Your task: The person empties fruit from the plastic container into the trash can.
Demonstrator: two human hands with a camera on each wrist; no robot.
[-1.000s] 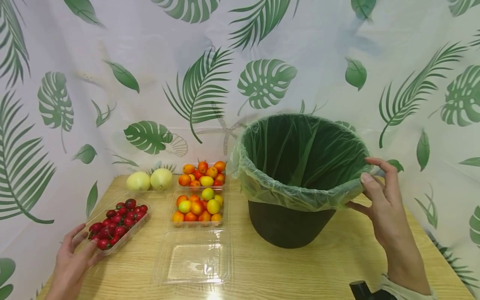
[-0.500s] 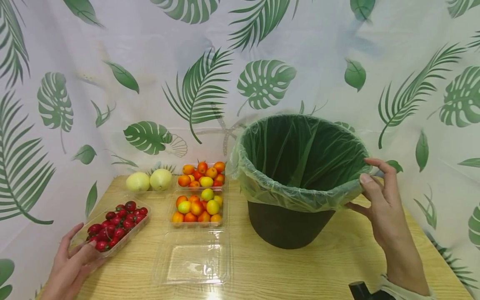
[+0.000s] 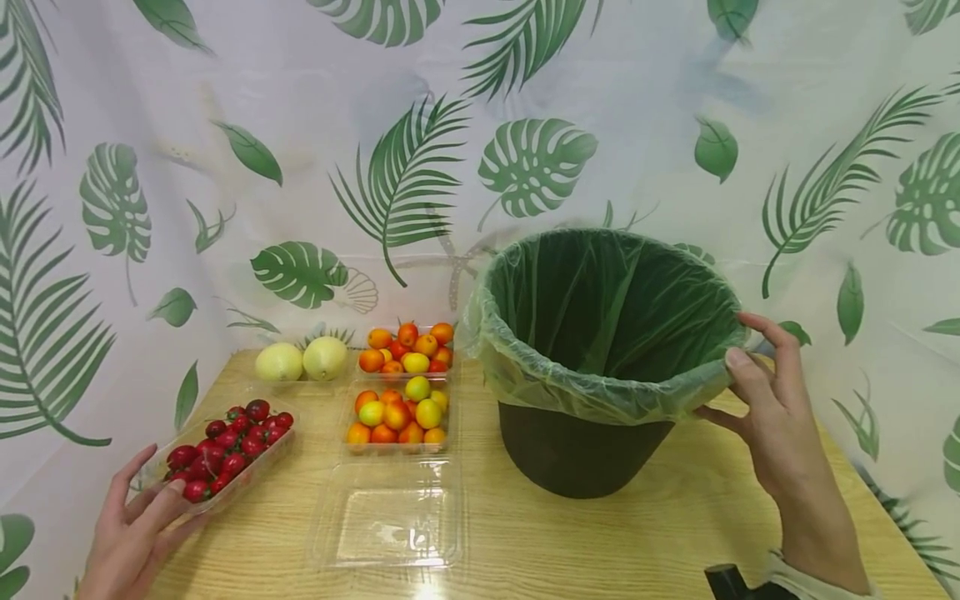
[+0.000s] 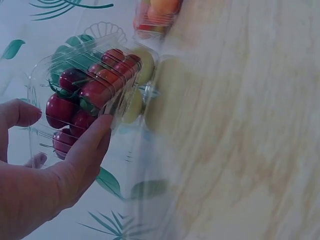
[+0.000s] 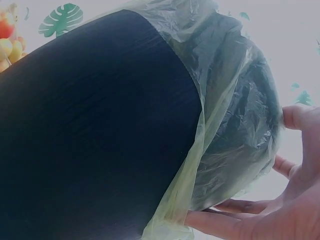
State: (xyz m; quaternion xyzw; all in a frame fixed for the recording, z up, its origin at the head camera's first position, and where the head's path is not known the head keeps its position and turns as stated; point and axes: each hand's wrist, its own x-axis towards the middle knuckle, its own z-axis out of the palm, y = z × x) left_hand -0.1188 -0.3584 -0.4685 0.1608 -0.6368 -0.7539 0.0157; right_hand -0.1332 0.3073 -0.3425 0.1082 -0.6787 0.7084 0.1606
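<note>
Standing between red-fruit box [image 3: 258, 466] and bin [image 3: 585, 454] | two fruit tubs [image 3: 396, 448] | melons [image 3: 325, 358] behind

Place: a small screened-off tabletop, like a recording booth; whether it is inside a home, office or studio cannot be told.
Leaf-print sheet [image 3: 652, 58]: white, creased, patterned with green palm and monstera leaves; it closes off the far side and wraps round to left and right.
Table [image 3: 555, 550]: pale wood grain, reaching the sheet at the far edge.
Black gear [image 3: 723, 580]: near right, by a cream sleeve [image 3: 806, 579], hinting at a filming set.
Household goods: clear tub [image 3: 258, 472] of red fruit at left; black bin [image 3: 577, 454] with green liner [image 3: 585, 396], standing on the tabletop at right.
</note>
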